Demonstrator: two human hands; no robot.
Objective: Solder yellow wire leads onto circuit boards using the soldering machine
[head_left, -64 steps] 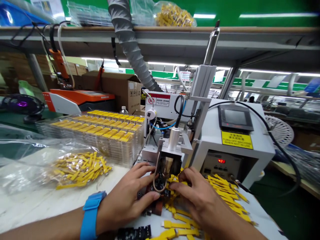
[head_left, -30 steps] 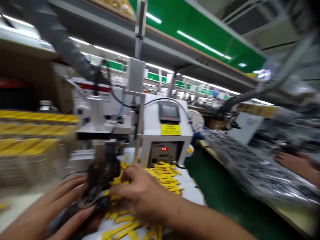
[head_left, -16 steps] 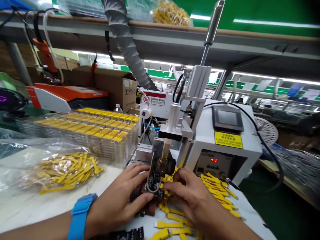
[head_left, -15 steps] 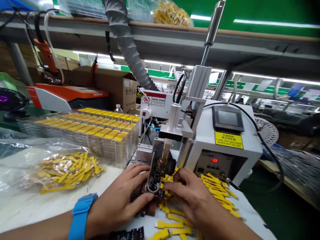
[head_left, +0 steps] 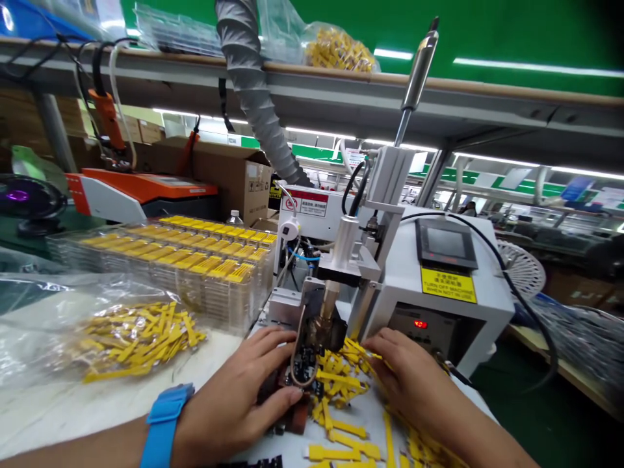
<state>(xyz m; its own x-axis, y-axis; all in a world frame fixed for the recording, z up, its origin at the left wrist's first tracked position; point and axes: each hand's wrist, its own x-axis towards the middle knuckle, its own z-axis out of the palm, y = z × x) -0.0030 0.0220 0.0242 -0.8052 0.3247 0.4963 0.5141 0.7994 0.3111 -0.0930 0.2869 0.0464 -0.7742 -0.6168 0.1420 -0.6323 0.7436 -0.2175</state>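
My left hand (head_left: 244, 383), with a blue wrist strap (head_left: 168, 416) at its wrist, grips the side of a small dark fixture (head_left: 295, 416) with black parts, thumb along the front. The metal head (head_left: 324, 322) of a bench press reaches down over the fixture, with a curved tan tube beside it. My right hand (head_left: 409, 374) is right of the press head, fingertips closed on the end of a short yellow flat cable (head_left: 358, 346). Its fingertips are partly hidden. Loose yellow cables (head_left: 341, 383) lie between my hands.
A bag of yellow cables (head_left: 146, 338) lies at left, before stacked clear trays (head_left: 244, 292). The grey control box (head_left: 487, 286) stands at right, its black cable looping down. A shelf edge (head_left: 312, 75) and grey duct (head_left: 251, 84) hang above.
My right hand has moved right, away from the fixture, to the yellow cables near the control box. The left hand stays at the fixture. The view has shifted slightly.
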